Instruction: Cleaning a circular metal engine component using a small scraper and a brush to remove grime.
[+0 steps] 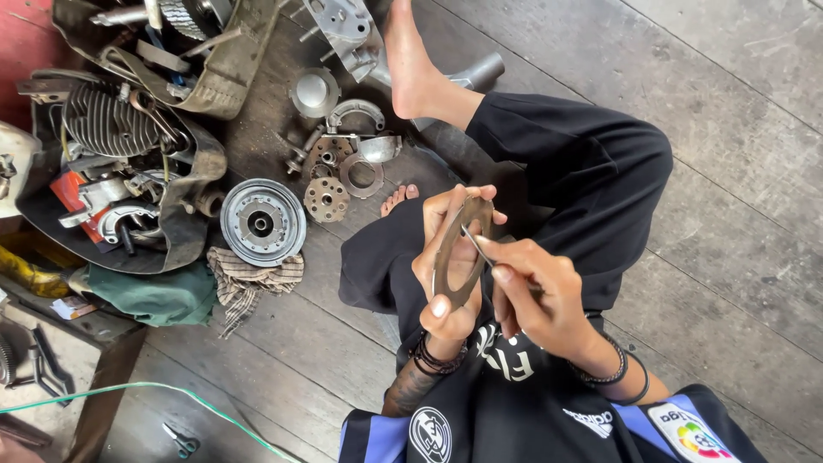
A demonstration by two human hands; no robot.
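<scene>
My left hand (446, 283) holds a flat, ring-shaped metal plate (453, 250) upright in front of my lap, fingers curled round its edge. My right hand (536, 296) grips a thin metal tool (477, 246) whose tip rests against the ring's inner edge. I sit cross-legged in dark trousers on a wooden plank floor (729, 223), one bare foot (413, 60) stretched forward.
A round drum-like hub (262, 222) lies on the floor beside a checked rag (249, 283). Several small discs and gears (339, 167) sit ahead of my knee. Rubber trays (184, 206) at left hold a finned cylinder (107, 120) and engine parts. Scissors (182, 443) and a green cord (129, 390) lie nearby.
</scene>
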